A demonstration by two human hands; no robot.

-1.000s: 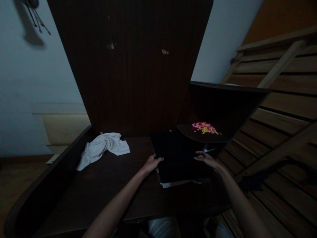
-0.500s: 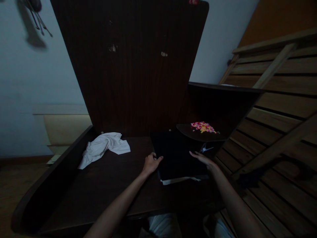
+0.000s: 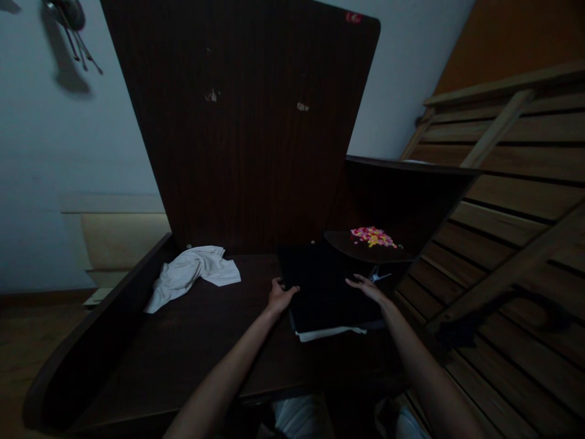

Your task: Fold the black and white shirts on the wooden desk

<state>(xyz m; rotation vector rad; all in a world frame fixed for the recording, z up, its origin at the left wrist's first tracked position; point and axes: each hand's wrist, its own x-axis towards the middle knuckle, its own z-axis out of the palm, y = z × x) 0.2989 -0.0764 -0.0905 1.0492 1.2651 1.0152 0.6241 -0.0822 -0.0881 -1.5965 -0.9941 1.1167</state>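
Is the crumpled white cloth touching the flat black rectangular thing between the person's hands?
Apart. The head view shows a strip of dark brown wooden desktop between the white cloth and the black thing.

1. Too dark to make out: surface detail of a black flat object (image 3: 322, 302).
2. Mostly hidden beneath it: a pale layer (image 3: 326, 334), visible only along the near edge.
3. Just beyond the right hand (image 3: 368, 288), too dim to identify: a pale pointed item (image 3: 380, 277).
4. Too small to tell: individual pieces in the colourful heap (image 3: 373, 236).
5. Cut off by the bottom edge: both forearms (image 3: 235, 366).
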